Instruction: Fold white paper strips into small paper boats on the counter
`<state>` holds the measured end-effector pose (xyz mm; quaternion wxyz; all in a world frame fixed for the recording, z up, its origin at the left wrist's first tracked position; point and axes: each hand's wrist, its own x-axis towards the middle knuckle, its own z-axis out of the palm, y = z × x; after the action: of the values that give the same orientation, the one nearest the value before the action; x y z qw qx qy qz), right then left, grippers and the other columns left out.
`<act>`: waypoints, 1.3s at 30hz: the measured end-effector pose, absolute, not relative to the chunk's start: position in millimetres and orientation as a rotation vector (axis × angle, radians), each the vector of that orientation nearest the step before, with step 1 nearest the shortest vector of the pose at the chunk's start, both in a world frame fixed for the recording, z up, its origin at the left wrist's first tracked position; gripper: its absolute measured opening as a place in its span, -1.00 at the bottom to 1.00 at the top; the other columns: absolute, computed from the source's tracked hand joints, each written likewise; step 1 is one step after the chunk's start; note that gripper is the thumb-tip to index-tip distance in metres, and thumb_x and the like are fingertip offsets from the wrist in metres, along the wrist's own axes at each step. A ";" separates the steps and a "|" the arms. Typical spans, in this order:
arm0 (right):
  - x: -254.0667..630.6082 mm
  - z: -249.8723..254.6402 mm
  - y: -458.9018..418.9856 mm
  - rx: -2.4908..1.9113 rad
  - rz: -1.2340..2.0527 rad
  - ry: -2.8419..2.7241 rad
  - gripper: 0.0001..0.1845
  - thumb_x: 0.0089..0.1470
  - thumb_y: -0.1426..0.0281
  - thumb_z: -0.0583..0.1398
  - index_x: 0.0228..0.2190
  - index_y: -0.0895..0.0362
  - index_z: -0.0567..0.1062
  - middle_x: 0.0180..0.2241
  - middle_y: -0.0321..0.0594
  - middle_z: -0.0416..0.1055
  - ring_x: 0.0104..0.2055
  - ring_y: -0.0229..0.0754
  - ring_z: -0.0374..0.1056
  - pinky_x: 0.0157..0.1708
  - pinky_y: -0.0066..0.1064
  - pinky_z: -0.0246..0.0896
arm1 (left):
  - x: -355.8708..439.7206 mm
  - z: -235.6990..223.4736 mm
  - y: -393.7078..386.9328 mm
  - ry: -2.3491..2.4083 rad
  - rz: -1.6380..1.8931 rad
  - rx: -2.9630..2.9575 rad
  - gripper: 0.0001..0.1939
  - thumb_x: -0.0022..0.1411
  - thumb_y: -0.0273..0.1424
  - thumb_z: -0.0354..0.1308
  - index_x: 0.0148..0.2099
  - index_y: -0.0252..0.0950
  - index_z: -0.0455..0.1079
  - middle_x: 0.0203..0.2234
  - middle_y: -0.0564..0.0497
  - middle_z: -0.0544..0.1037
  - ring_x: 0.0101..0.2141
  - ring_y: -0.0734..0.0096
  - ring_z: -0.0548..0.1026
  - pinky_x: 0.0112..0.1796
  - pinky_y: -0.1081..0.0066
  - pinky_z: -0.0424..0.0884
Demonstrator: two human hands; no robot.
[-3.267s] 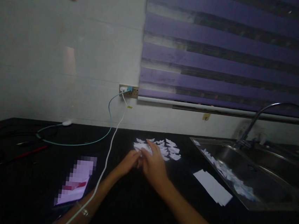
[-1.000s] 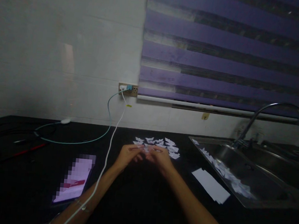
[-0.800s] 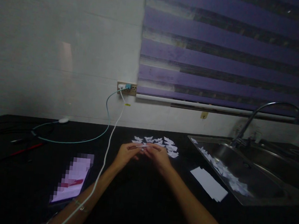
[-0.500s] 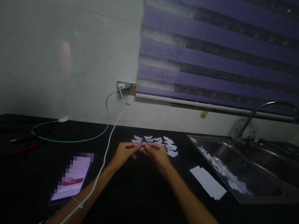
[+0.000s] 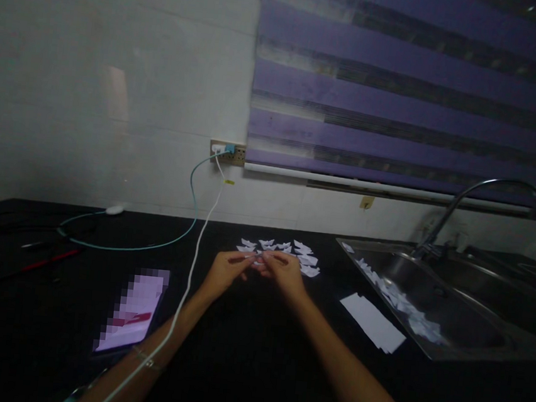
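My left hand [image 5: 226,271] and my right hand [image 5: 286,275] meet above the dark counter, fingertips pinched close together. Between them is a small piece of white paper [image 5: 258,260], mostly covered by the fingers; its exact shape is too small to make out. Just beyond the hands lie several small folded paper boats [image 5: 308,271] in loose rows, partly hidden by the fingers. To the right of my right forearm, a stack of flat white paper sheets [image 5: 372,323] rests on the counter.
Many folded white papers [image 5: 403,302] lie along the left side of the steel sink [image 5: 459,355], below a curved faucet [image 5: 455,203]. A phone [image 5: 131,311] lies left. A white cable [image 5: 190,276] runs from the wall socket [image 5: 240,155] across my left forearm. A red pen-like stick [image 5: 48,260] lies far left.
The view has tilted and shifted slightly. Both hands stay together around the small paper, with only slight finger movement. The boats and sheets lie as before.
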<state>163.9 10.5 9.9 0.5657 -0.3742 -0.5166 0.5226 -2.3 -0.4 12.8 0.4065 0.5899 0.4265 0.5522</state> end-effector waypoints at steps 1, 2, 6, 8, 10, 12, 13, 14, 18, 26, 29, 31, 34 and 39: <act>163.8 8.8 11.0 -0.854 1.234 -1.213 -0.57 -0.18 0.13 0.40 -0.35 0.20 0.60 -0.40 -0.13 0.58 -0.43 -0.18 0.51 -0.41 -0.39 0.45 | -2.9 11.9 0.5 1.073 1.395 1.494 -0.70 0.06 -0.27 0.34 -0.20 -0.38 0.62 -0.38 -0.10 0.66 -0.63 0.51 0.43 -0.60 0.51 0.39; 164.0 8.0 11.5 -0.833 1.237 -1.216 -0.58 -0.18 0.13 0.41 -0.35 0.20 0.60 -0.38 -0.13 0.58 -0.40 -0.17 0.52 -0.37 -0.37 0.46 | -3.7 11.2 1.4 1.069 1.396 1.505 -0.70 0.06 -0.26 0.35 -0.20 -0.37 0.62 -0.38 -0.09 0.65 -0.63 0.52 0.43 -0.59 0.51 0.39; 166.0 6.9 12.0 -0.807 1.239 -1.259 -0.61 -0.16 0.13 0.40 -0.38 0.20 0.62 -0.38 -0.13 0.57 -0.37 -0.18 0.50 -0.28 -0.30 0.47 | -7.8 10.0 3.3 1.064 1.402 1.567 -0.72 0.09 -0.23 0.32 -0.26 -0.36 0.63 -0.51 -0.05 0.62 -0.63 0.50 0.42 -0.59 0.53 0.35; 166.9 6.9 12.1 -0.826 1.245 -1.262 -0.59 -0.20 0.13 0.42 -0.40 0.21 0.62 -0.42 -0.15 0.56 -0.40 -0.18 0.49 -0.29 -0.29 0.47 | -9.1 10.3 3.0 1.078 1.406 1.601 -0.72 0.11 -0.22 0.31 -0.31 -0.37 0.62 -0.57 -0.03 0.59 -0.63 0.49 0.43 -0.60 0.54 0.32; 167.3 6.3 12.7 -0.849 1.245 -1.250 -0.57 -0.23 0.12 0.43 -0.41 0.21 0.61 -0.45 -0.17 0.55 -0.43 -0.19 0.48 -0.32 -0.30 0.46 | -8.8 11.2 1.7 1.093 1.407 1.621 -0.73 0.11 -0.22 0.31 -0.34 -0.36 0.61 -0.62 -0.01 0.56 -0.64 0.50 0.42 -0.60 0.55 0.29; 167.2 5.2 14.0 -0.874 1.231 -1.246 -0.58 -0.23 0.12 0.42 -0.42 0.22 0.60 -0.47 -0.18 0.54 -0.44 -0.19 0.47 -0.36 -0.32 0.45 | -7.4 12.0 -0.1 1.110 1.417 1.614 -0.73 0.11 -0.22 0.30 -0.34 -0.36 0.61 -0.65 0.02 0.53 -0.66 0.51 0.40 -0.60 0.55 0.28; 167.0 4.5 14.8 -0.885 1.219 -1.249 -0.59 -0.21 0.13 0.41 -0.43 0.22 0.60 -0.48 -0.18 0.53 -0.44 -0.20 0.46 -0.37 -0.34 0.44 | -6.5 12.2 -0.8 1.119 1.423 1.606 -0.72 0.11 -0.22 0.30 -0.33 -0.37 0.61 -0.65 0.02 0.53 -0.66 0.52 0.40 -0.61 0.55 0.28; 166.7 3.7 15.5 -0.893 1.206 -1.253 -0.60 -0.20 0.13 0.41 -0.44 0.22 0.59 -0.48 -0.19 0.53 -0.44 -0.20 0.46 -0.39 -0.35 0.44 | -5.8 12.1 -1.3 1.127 1.429 1.597 -0.71 0.11 -0.21 0.30 -0.32 -0.37 0.61 -0.65 0.02 0.53 -0.67 0.52 0.39 -0.61 0.55 0.28; 165.0 0.9 16.9 -0.870 1.167 -1.229 -0.66 -0.20 0.20 0.40 -0.43 0.19 0.55 -0.50 -0.22 0.52 -0.48 -0.23 0.44 -0.41 -0.40 0.41 | -4.4 9.3 -0.5 1.142 1.439 1.556 -0.62 0.12 -0.21 0.29 -0.12 -0.39 0.59 -0.61 0.00 0.56 -0.68 0.53 0.37 -0.63 0.55 0.26; 163.0 -2.0 17.7 -0.848 1.213 -1.129 -0.58 -0.26 0.28 0.42 -0.32 0.16 0.48 -0.55 -0.26 0.53 -0.51 -0.20 0.46 -0.38 -0.36 0.41 | -5.5 7.0 2.8 1.178 1.472 1.515 -0.59 0.11 -0.26 0.29 -0.07 -0.44 0.57 -0.56 -0.05 0.59 -0.69 0.56 0.35 -0.64 0.55 0.25; 164.8 -1.5 19.4 -0.895 1.159 -1.180 -0.67 -0.22 0.27 0.40 -0.40 0.17 0.50 -0.58 -0.24 0.52 -0.53 -0.19 0.45 -0.41 -0.37 0.37 | -5.8 7.6 2.8 1.152 1.474 1.502 -0.61 0.11 -0.26 0.29 -0.10 -0.45 0.57 -0.51 -0.07 0.61 -0.67 0.55 0.38 -0.61 0.55 0.29; 166.2 -0.3 19.7 -0.931 1.126 -1.208 -0.70 -0.21 0.28 0.40 -0.42 0.17 0.51 -0.58 -0.23 0.52 -0.52 -0.17 0.45 -0.42 -0.37 0.36 | -5.4 8.5 2.3 1.119 1.469 1.477 -0.58 0.11 -0.25 0.29 -0.05 -0.45 0.54 -0.48 -0.08 0.62 -0.66 0.56 0.39 -0.61 0.55 0.31; 167.2 2.4 18.6 -0.938 1.117 -1.214 -0.71 -0.21 0.28 0.40 -0.42 0.16 0.53 -0.56 -0.21 0.54 -0.48 -0.12 0.48 -0.39 -0.33 0.37 | -3.4 9.0 1.9 1.038 1.462 1.397 -0.44 0.06 -0.22 0.33 0.07 -0.42 0.45 -0.35 -0.10 0.64 -0.65 0.56 0.42 -0.62 0.55 0.34; 165.2 5.7 14.8 -0.851 1.172 -1.236 -0.66 -0.23 0.23 0.42 -0.41 0.14 0.52 -0.54 -0.20 0.56 -0.46 -0.08 0.51 -0.35 -0.28 0.40 | -0.5 2.8 5.4 0.940 1.346 1.368 -0.55 0.00 -0.16 0.37 -0.17 -0.42 0.51 -0.42 -0.12 0.62 -0.61 0.46 0.47 -0.69 0.54 0.31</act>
<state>165.2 14.8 5.7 0.5800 -0.3640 -0.5288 0.5015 -0.5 5.4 2.8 0.4816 0.5610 0.3854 0.5520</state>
